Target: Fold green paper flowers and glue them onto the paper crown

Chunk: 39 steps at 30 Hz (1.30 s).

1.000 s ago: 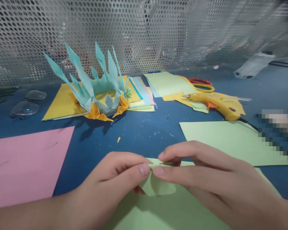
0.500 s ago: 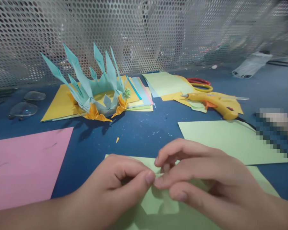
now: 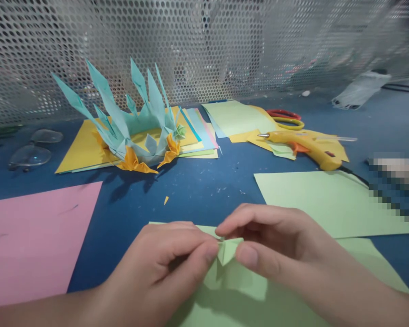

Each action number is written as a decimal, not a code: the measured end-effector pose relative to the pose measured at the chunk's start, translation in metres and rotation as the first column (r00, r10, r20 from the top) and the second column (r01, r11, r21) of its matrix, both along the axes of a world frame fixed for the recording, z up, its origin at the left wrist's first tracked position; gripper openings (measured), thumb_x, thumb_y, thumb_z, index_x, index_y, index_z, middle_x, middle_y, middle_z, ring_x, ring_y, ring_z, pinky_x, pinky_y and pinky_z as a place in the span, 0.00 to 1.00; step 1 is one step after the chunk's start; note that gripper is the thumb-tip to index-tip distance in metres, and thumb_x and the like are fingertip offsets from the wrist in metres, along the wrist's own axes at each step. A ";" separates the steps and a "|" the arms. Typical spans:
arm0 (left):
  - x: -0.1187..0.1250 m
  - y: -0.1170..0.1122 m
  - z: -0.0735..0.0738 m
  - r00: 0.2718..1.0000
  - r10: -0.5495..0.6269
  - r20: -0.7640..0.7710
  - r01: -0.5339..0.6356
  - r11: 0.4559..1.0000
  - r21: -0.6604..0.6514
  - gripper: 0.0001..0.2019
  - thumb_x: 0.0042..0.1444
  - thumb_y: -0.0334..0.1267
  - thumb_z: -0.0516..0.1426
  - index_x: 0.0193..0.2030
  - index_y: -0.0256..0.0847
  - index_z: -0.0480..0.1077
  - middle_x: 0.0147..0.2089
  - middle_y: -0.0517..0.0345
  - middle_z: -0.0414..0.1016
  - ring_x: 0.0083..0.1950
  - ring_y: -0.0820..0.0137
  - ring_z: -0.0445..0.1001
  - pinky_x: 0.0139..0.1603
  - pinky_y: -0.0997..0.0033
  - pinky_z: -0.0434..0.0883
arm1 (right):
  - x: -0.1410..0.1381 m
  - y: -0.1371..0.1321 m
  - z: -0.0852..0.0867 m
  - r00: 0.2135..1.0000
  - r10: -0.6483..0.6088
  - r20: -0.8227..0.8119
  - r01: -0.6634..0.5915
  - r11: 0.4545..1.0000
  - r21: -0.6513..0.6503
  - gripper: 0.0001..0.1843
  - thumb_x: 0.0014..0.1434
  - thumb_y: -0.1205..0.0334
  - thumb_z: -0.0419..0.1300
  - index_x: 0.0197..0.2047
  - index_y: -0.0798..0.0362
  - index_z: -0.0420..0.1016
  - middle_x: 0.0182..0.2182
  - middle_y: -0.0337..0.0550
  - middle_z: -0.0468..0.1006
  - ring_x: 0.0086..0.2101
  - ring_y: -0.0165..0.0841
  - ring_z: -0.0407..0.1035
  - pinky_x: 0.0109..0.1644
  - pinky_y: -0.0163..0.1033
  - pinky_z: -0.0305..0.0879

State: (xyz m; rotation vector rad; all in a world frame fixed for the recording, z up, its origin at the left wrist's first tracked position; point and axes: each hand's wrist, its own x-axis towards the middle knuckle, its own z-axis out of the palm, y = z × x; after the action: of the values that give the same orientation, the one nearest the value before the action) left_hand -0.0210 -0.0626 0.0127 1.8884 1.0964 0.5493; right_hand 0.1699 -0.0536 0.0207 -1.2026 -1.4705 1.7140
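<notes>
My left hand (image 3: 163,268) and my right hand (image 3: 279,245) meet at the front of the table, both pinching a small folded piece of light green paper (image 3: 229,250). Thumb and forefinger of each hand close on its edges. The piece is held just above a larger light green sheet (image 3: 245,299) that lies under both hands. Most of the small piece is hidden by my fingers.
A teal and orange spiky paper crown (image 3: 132,131) stands on a stack of coloured sheets (image 3: 85,147). A pink sheet (image 3: 34,231) lies left, another green sheet (image 3: 320,200) right. A yellow glue gun (image 3: 303,146), scissors (image 3: 288,117) and glasses (image 3: 32,152) lie further back. Perforated mesh wall behind.
My right fingers have shifted, so the folded green piece now shows as a small pointed flap between both thumbs. The hands stay in the same place.
</notes>
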 end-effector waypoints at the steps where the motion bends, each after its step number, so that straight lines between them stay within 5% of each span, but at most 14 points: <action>1: 0.000 0.000 0.000 1.000 0.010 -0.009 -0.009 1.000 0.024 0.18 0.63 0.35 0.47 0.20 0.40 0.58 0.21 0.66 0.60 0.24 0.77 0.62 0.26 0.80 0.59 | 0.000 0.000 0.001 1.000 -0.003 0.013 0.003 1.000 -0.001 0.05 0.53 0.58 0.65 0.31 0.50 0.77 0.27 0.35 0.77 0.29 0.25 0.69 0.32 0.26 0.68; 11: 0.000 -0.002 0.002 0.999 0.049 -0.021 -0.048 0.998 0.035 0.19 0.62 0.35 0.48 0.18 0.39 0.58 0.19 0.67 0.59 0.22 0.78 0.61 0.24 0.83 0.59 | 0.005 0.002 -0.007 0.995 0.033 0.098 -0.039 0.998 0.054 0.05 0.56 0.60 0.63 0.29 0.50 0.76 0.27 0.36 0.79 0.27 0.26 0.71 0.30 0.27 0.69; 19: 0.001 -0.002 -0.003 0.991 0.053 0.126 -0.044 0.996 -0.075 0.09 0.57 0.37 0.58 0.27 0.40 0.76 0.22 0.66 0.70 0.24 0.77 0.68 0.25 0.83 0.62 | 0.004 -0.001 -0.003 0.987 -0.011 0.163 -0.040 0.951 0.308 0.05 0.54 0.67 0.64 0.26 0.51 0.77 0.25 0.35 0.78 0.24 0.23 0.70 0.26 0.25 0.65; 23: 0.003 -0.003 -0.005 0.991 0.078 0.111 -0.071 0.995 -0.068 0.11 0.56 0.34 0.58 0.23 0.39 0.76 0.18 0.67 0.66 0.21 0.79 0.62 0.22 0.83 0.60 | 0.002 -0.003 -0.004 0.982 -0.014 0.187 -0.066 0.906 0.419 0.07 0.55 0.68 0.62 0.26 0.50 0.76 0.24 0.34 0.77 0.24 0.23 0.70 0.27 0.24 0.65; 26: 0.004 -0.001 -0.002 0.978 0.163 0.132 -0.139 0.975 -0.174 0.11 0.55 0.35 0.58 0.23 0.39 0.76 0.20 0.65 0.69 0.23 0.77 0.64 0.24 0.84 0.63 | 0.001 -0.005 -0.008 0.988 -0.050 0.148 -0.021 0.896 0.444 0.06 0.56 0.66 0.63 0.38 0.48 0.76 0.28 0.34 0.76 0.29 0.24 0.72 0.32 0.25 0.69; 28: 0.005 0.001 0.000 0.953 0.237 0.191 -0.175 0.941 -0.291 0.08 0.54 0.35 0.58 0.26 0.40 0.78 0.23 0.64 0.75 0.25 0.76 0.69 0.25 0.84 0.66 | 0.001 -0.006 -0.011 0.987 -0.067 0.143 -0.009 0.879 0.476 0.19 0.53 0.67 0.65 0.49 0.44 0.71 0.30 0.32 0.75 0.30 0.26 0.72 0.36 0.27 0.71; 30: 0.005 0.003 0.002 0.924 0.286 0.256 -0.177 0.909 -0.376 0.06 0.51 0.34 0.60 0.29 0.42 0.79 0.25 0.64 0.78 0.26 0.75 0.71 0.26 0.84 0.68 | 0.002 -0.007 -0.014 0.983 -0.104 0.153 0.006 0.845 0.535 0.25 0.52 0.68 0.65 0.51 0.40 0.67 0.30 0.30 0.73 0.30 0.25 0.72 0.38 0.28 0.71; 32: 0.004 0.004 0.002 0.903 0.308 0.300 -0.167 0.894 -0.416 0.06 0.51 0.32 0.60 0.29 0.44 0.80 0.26 0.64 0.80 0.28 0.75 0.74 0.29 0.83 0.71 | 0.004 -0.008 -0.015 0.978 -0.146 0.149 0.027 0.796 0.605 0.19 0.55 0.70 0.63 0.46 0.40 0.66 0.32 0.29 0.73 0.31 0.24 0.72 0.37 0.27 0.71; 36: 0.001 0.002 0.000 0.894 0.309 0.326 -0.195 0.921 -0.337 0.07 0.51 0.30 0.60 0.29 0.44 0.80 0.43 0.60 0.81 0.42 0.69 0.78 0.42 0.79 0.72 | 0.006 -0.007 -0.009 0.975 -0.120 0.185 -0.049 0.698 0.715 0.12 0.57 0.74 0.58 0.36 0.44 0.67 0.30 0.31 0.77 0.31 0.25 0.74 0.37 0.25 0.71; 39: -0.001 0.002 -0.003 0.894 0.273 0.356 -0.175 0.943 -0.282 0.07 0.51 0.29 0.60 0.28 0.44 0.79 0.39 0.62 0.80 0.39 0.72 0.76 0.39 0.82 0.71 | 0.007 -0.005 -0.002 0.972 -0.094 0.216 -0.111 0.623 0.774 0.13 0.56 0.76 0.59 0.35 0.45 0.68 0.29 0.33 0.78 0.31 0.26 0.75 0.37 0.26 0.72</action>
State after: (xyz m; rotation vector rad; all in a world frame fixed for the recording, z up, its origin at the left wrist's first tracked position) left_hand -0.0216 -0.0601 0.0100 1.3697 1.0644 0.8437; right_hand 0.1768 -0.0588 0.0188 -0.8940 -2.0554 0.7197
